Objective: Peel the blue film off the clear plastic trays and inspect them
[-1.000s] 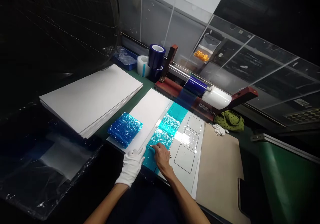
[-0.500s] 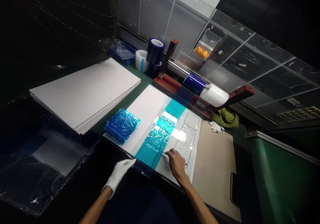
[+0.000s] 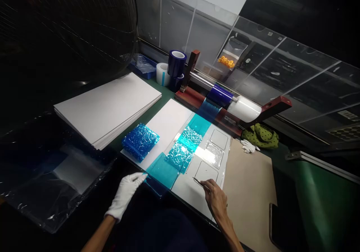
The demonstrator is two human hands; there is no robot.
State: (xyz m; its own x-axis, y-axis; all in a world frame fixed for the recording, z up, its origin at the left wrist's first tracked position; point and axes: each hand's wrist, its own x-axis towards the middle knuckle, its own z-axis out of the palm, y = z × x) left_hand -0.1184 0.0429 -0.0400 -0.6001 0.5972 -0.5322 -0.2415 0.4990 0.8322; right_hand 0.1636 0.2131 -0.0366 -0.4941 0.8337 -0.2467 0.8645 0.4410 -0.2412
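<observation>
My left hand [image 3: 124, 194], in a white cotton glove, pinches the cut edge of a teal protective film strip [image 3: 162, 171] lying across a white panel [image 3: 194, 195]. My bare right hand [image 3: 215, 200] grips a small craft knife [image 3: 200, 182], its tip on the panel beside an outlined rounded square [image 3: 206, 172]. Two crumpled pieces of blue film [image 3: 180, 156] lie on the strip, just beyond my left fingertips. A crinkled blue film bundle [image 3: 140, 141] sits on a plain white sheet [image 3: 167, 132] to the left.
A white sheet stack [image 3: 107, 109] lies at left, above a clear plastic sheet [image 3: 62, 180]. Film rolls [image 3: 176, 63] stand behind. A roller dispenser [image 3: 244, 108] feeds the strip. A brown board [image 3: 249, 195] lies right, with white gloves [image 3: 248, 146] and a green bag [image 3: 260, 136] beyond.
My left hand has moved down and left, drawing the film's edge with it. My right hand and knife have moved right and toward me across the panel.
</observation>
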